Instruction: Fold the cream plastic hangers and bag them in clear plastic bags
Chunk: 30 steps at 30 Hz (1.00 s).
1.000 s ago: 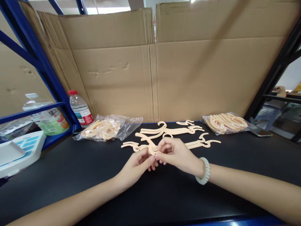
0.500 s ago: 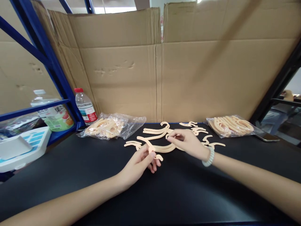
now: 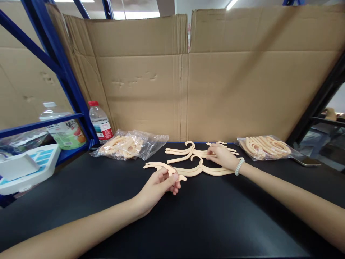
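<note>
Head view, the only one. Black tabletop [image 3: 188, 223], cardboard wall [image 3: 188, 90] behind it.

Left hand [image 3: 157, 187]: fingers curled around the near end of a peach plastic hanger piece [image 3: 164, 168], thumb on top, pinching it just above the table. The piece runs left from the fingers, its tip hanging free.

Right hand [image 3: 222, 157], bead bracelet [image 3: 238, 166] at the wrist: reached farther back, palm down, fingers closed loosely onto the loose hangers [image 3: 194, 153] lying flat mid-table. Whether it grips one or merely presses on them, I cannot tell.

Either side: a clear bag of hanger parts [image 3: 129, 145] on the left, another bag [image 3: 265, 145] on the right, a phone [image 3: 307, 161] just beside that one. Water bottle [image 3: 100, 122] against the blue rack [image 3: 61, 72].

Risks, my reading: the loose hangers overlap with hooks interlocked, so lifting one may drag its neighbours along. The left pinch sits at the very end of its piece; a twist there could let it slip or flex the thin plastic.
</note>
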Motion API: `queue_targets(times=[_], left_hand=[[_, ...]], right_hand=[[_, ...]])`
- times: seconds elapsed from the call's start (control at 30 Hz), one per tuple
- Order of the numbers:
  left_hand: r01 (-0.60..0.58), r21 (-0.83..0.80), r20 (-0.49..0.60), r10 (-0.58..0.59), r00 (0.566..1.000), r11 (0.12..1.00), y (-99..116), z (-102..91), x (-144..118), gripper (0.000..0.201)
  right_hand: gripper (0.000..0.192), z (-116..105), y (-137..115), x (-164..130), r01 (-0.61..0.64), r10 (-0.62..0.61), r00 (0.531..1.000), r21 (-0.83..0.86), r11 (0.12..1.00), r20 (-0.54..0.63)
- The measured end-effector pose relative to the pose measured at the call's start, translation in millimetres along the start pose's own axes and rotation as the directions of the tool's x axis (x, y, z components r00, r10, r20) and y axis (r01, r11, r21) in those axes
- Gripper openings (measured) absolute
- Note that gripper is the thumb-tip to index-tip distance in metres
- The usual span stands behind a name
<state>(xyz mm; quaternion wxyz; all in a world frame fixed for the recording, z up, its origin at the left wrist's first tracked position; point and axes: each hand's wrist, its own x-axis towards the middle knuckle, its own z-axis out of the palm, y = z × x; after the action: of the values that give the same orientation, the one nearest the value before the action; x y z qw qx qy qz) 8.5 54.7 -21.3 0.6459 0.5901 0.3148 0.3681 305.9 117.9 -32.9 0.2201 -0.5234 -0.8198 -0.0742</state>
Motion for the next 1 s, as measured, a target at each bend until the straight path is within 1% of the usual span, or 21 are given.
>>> queue_targets(times=[0.1, 0.17, 0.23, 0.33, 0.4, 0.47, 0.57, 0.67, 0.77, 0.87, 1.0], left_hand=[[0.011, -0.04, 0.011, -0.011, 1.0, 0.999, 0, 0.2, -1, 0.032], [0.012, -0.043, 0.001, -0.012, 1.0, 0.999, 0, -0.4, -1, 0.031], [0.01, -0.033, -0.012, -0.01, 1.0, 0.999, 0, -1.8, -1, 0.03], [-0.004, -0.045, -0.025, 0.003, 1.0, 0.999, 0, -4.1, -2, 0.029], [-0.012, -0.088, -0.038, 0.009, 0.999, 0.996, 3, -5.7, -2, 0.029], [-0.029, -0.138, -0.068, 0.02, 0.997, 0.99, 6, -7.9, -2, 0.027], [-0.065, -0.154, -0.122, 0.046, 0.991, 0.986, 11, -11.8, 0, 0.02], [-0.073, -0.147, -0.124, 0.055, 0.991, 0.986, 13, -14.4, 1, 0.016], [-0.069, -0.186, -0.118, 0.048, 0.992, 0.98, 12, -14.3, 1, 0.014], [-0.061, -0.233, -0.114, 0.035, 0.993, 0.971, 10, -14.2, 1, 0.015], [-0.043, -0.298, -0.052, 0.028, 0.998, 0.954, 11, -16.0, 1, 0.012]], right_hand=[[0.012, -5, 2, 4, 0.011, -0.011, 1.0, 0.003, 1.0, -0.006], [0.012, -14, 0, 4, -0.005, 0.006, 0.999, 0.04, 0.999, -0.035], [0.013, -27, -4, 1, -0.04, 0.048, 0.997, 0.112, 0.993, -0.068], [0.015, -47, -15, -12, -0.072, 0.097, 0.989, 0.216, 0.974, -0.108], [0.016, -57, -23, -25, -0.059, 0.097, 0.985, 0.251, 0.966, -0.142], [0.017, -63, -28, -41, -0.038, 0.083, 0.983, 0.262, 0.964, -0.163], [0.027, -63, -31, -64, -0.011, 0.056, 0.983, 0.252, 0.968, -0.172], [0.024, -59, -30, -79, -0.007, 0.056, 0.981, 0.251, 0.968, -0.187], [0.021, -55, -28, -85, -0.015, 0.072, 0.976, 0.27, 0.963, -0.204], [0.021, -51, -28, -86, -0.011, 0.066, 0.981, 0.284, 0.959, -0.185], [0.022, -47, -29, -88, 0.005, 0.049, 0.981, 0.277, 0.961, -0.186]])
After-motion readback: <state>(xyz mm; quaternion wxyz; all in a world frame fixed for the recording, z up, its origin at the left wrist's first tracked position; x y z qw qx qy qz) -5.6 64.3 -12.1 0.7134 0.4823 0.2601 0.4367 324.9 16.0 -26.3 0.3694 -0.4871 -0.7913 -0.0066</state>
